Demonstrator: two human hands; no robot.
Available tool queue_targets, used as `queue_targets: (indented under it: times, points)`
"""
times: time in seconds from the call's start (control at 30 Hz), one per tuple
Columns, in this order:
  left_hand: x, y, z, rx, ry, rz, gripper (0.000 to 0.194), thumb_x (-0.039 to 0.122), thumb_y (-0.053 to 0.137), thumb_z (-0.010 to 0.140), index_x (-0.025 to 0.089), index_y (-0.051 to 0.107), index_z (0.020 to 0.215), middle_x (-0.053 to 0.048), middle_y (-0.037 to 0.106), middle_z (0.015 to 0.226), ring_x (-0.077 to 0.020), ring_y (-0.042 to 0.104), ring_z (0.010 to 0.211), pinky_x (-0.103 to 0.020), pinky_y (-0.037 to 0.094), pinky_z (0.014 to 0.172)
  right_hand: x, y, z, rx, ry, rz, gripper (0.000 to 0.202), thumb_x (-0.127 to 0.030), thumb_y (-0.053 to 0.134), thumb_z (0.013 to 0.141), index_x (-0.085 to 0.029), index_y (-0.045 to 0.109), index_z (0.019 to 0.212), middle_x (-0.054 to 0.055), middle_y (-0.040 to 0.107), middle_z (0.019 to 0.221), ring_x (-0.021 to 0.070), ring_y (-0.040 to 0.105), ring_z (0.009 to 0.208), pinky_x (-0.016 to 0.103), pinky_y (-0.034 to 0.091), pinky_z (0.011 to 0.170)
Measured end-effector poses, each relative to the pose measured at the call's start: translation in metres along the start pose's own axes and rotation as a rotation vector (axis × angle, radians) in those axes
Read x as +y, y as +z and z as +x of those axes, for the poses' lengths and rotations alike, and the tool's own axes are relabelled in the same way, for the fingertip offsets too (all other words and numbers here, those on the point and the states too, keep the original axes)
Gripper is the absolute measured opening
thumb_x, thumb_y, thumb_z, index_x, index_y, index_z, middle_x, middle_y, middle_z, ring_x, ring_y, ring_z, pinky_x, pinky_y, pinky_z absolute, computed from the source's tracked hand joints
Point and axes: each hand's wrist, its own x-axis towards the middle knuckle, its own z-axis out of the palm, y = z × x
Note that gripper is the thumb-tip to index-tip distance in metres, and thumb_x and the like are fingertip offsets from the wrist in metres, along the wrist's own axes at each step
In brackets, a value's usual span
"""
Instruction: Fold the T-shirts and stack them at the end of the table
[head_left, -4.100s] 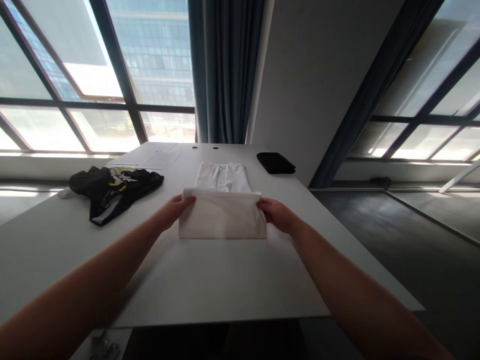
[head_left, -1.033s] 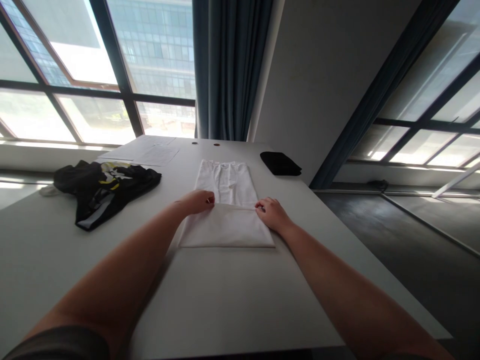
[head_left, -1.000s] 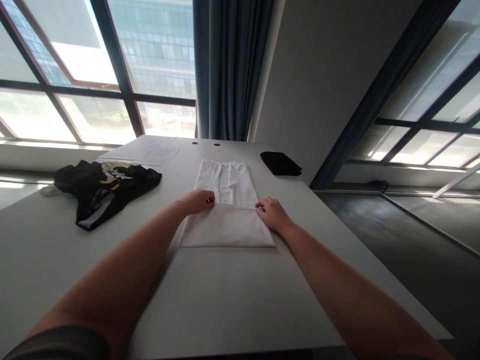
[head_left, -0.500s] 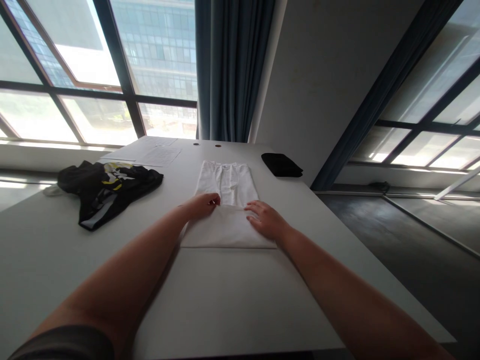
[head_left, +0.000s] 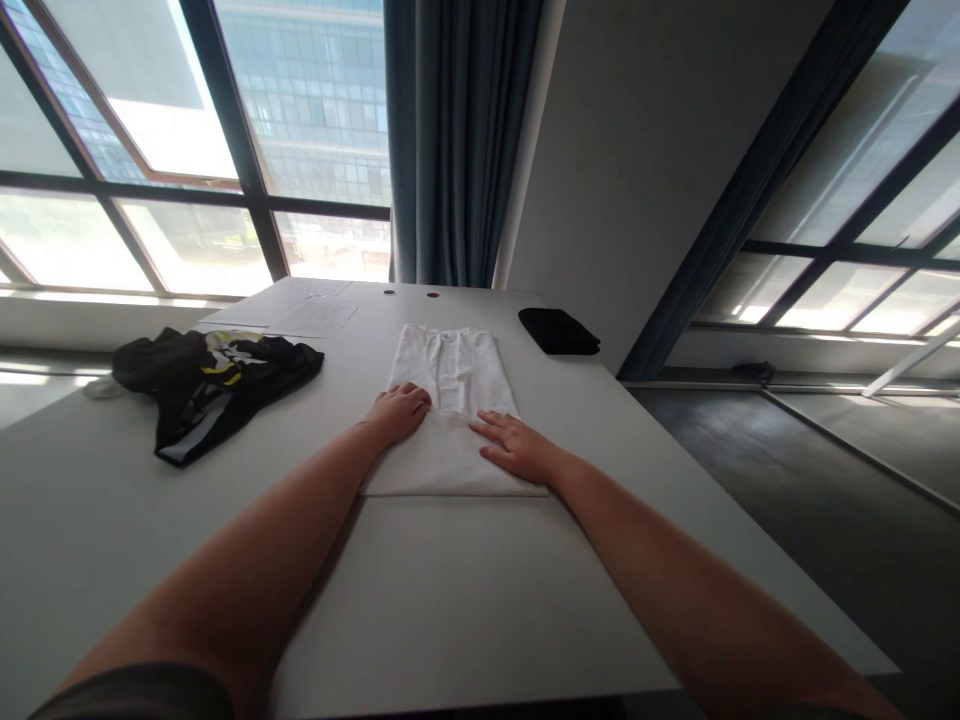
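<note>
A white garment [head_left: 454, 460], possibly a shirt, lies folded on the table in front of me. Its near part is folded up over the lower front, and the placket shows above that fold's edge. On the left side of the fold rests my left hand [head_left: 401, 412], open, its fingers lying together on the cloth. Opposite it, my right hand [head_left: 516, 447] is spread flat on the folded part, fingers pointing inward to the fold's edge. Neither hand grips anything that I can see.
The white table [head_left: 450, 600] carries a crumpled black garment [head_left: 217, 385] with yellow and white print at left. Paper sheets [head_left: 311, 312] lie at the back left. A folded black cloth [head_left: 559, 331] sits at the right edge. Behind hangs a blue curtain [head_left: 461, 140].
My left hand has gone from a pinch at the fold's edge to lying on the cloth. My right hand has slid slightly inward and stays flat.
</note>
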Motion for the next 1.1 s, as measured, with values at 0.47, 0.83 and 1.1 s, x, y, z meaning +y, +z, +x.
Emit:
queue_targets:
  times: [0.47, 0.83, 1.1]
  points:
    - [-0.058, -0.015, -0.053, -0.075, -0.128, 0.014, 0.053, 0.039, 0.034, 0.101, 0.025, 0.055, 0.147, -0.006, 0.051, 0.159, -0.0254, 0.043, 0.149, -0.046, 0.029, 0.125, 0.01, -0.015, -0.006, -0.025, 0.092, -0.008, 0.059, -0.038, 0.056, 0.1, -0.022, 0.049, 0.156, 0.013, 0.038, 0.165, 0.0288, 0.031, 0.155, 0.051, 0.022, 0.128]
    - [0.046, -0.058, -0.106, -0.201, 0.399, -0.102, 0.062, 0.051, 0.069, 0.089, 0.03, 0.052, 0.146, -0.008, 0.057, 0.15, -0.0302, 0.051, 0.14, -0.046, 0.037, 0.12, -0.099, -0.022, -0.033, -0.189, -0.286, -0.06, 0.07, -0.023, 0.069, 0.086, -0.025, 0.052, 0.154, 0.012, 0.049, 0.158, 0.0308, 0.047, 0.145, 0.05, 0.026, 0.127]
    - [0.049, -0.039, -0.105, -0.206, 0.439, -0.067, 0.063, 0.013, 0.061, 0.08, 0.024, 0.052, 0.141, -0.009, 0.058, 0.147, -0.0285, 0.054, 0.136, -0.044, 0.04, 0.118, -0.089, -0.021, -0.032, -0.206, -0.063, -0.044, 0.079, 0.0, 0.049, 0.082, -0.029, 0.05, 0.156, 0.005, 0.041, 0.165, 0.0249, 0.041, 0.15, 0.043, 0.033, 0.124]
